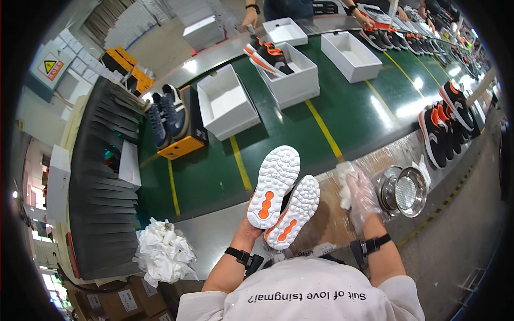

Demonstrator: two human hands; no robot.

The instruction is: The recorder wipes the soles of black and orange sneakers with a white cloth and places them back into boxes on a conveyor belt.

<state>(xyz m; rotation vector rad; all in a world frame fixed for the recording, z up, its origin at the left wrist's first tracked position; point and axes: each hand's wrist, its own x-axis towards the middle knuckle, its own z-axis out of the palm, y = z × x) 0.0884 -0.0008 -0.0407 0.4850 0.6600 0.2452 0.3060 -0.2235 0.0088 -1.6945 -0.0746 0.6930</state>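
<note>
My left hand (248,230) is closed on a pair of sneakers (276,179), holding them at the heel end. Their white studded soles with orange inserts face up; the uppers are mostly hidden. A clear plastic glove covers my right hand (364,198), whose fingers are closed on a white cloth (345,183) over the work ledge. Just right of that hand stands a steel bowl with a strainer-like bottom (411,191), tilted against another steel container (387,184).
Across the green conveyor (289,125) stand white shoe boxes (227,101), one bearing black-orange sneakers (270,58). Navy shoes (170,115) sit at left near a black curtain (101,176). Crumpled white paper (165,251) lies on the ledge. Another person's hand (250,18) is opposite; more sneakers (441,128) stand right.
</note>
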